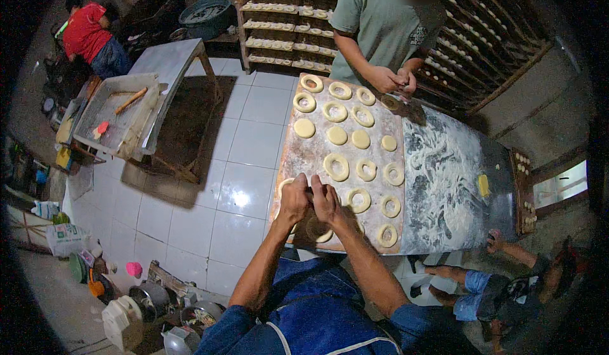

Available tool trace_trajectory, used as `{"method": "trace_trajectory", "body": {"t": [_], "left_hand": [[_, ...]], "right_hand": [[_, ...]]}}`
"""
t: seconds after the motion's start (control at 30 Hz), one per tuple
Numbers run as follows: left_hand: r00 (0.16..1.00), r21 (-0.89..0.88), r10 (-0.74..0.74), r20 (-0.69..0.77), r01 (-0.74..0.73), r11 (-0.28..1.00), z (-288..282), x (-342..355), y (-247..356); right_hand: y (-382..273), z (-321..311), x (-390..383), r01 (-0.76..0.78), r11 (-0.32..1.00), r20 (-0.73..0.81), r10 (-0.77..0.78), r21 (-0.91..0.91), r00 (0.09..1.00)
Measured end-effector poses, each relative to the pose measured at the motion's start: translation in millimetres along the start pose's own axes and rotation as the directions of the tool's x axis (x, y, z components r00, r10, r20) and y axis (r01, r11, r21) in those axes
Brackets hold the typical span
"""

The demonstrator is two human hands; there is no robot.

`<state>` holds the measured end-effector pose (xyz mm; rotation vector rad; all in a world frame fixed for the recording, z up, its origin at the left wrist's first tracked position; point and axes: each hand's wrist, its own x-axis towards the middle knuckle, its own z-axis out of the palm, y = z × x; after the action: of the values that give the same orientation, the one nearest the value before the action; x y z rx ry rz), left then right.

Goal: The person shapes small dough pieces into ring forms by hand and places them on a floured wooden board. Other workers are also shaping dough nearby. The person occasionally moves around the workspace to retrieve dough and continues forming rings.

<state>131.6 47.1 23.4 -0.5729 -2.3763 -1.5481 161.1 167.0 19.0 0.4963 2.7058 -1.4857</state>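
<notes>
My left hand (295,201) and my right hand (325,201) are side by side over the near left part of a floured wooden board (323,155). Both are closed, fingertips close together. Something small and dark shows between them, but I cannot make out what it is. Dough rings lie around them, among them one large dough ring (345,166) beyond my right hand and another dough ring (369,199) to its right. Under my wrists, a further dough ring (329,236) is partly hidden. A row of flat dough discs without holes, such as one disc (304,122), crosses the board farther away.
Right of the board, a dark tabletop (497,199) carries spread flour and a yellow scraper-like piece (484,185). Opposite me stands a person in a green shirt (384,25), hands together. Racks (285,19) of dough pieces stand behind. A plastic tray (120,101) holds a rolling pin.
</notes>
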Motion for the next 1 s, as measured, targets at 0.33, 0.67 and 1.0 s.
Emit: {"method": "trace_trajectory", "body": {"t": [0.33,0.67,1.0], "left_hand": [[0.899,0.147,-0.437,-0.019,0.435,0.888,-10,92,-97],[0.996,0.284,-0.083,0.032,0.071,0.956,3,80,-79],[0.979,0.447,0.125,0.160,-0.185,0.875,30,153,-121]], "right_hand": [[-57,-20,79,0.201,0.927,0.045,-0.198,-0.318,0.979],[-7,-63,132,0.096,0.701,-0.106,-0.239,-0.707,0.965],[11,-30,188,-0.084,0.963,-0.111,0.057,-0.256,0.992]]}}
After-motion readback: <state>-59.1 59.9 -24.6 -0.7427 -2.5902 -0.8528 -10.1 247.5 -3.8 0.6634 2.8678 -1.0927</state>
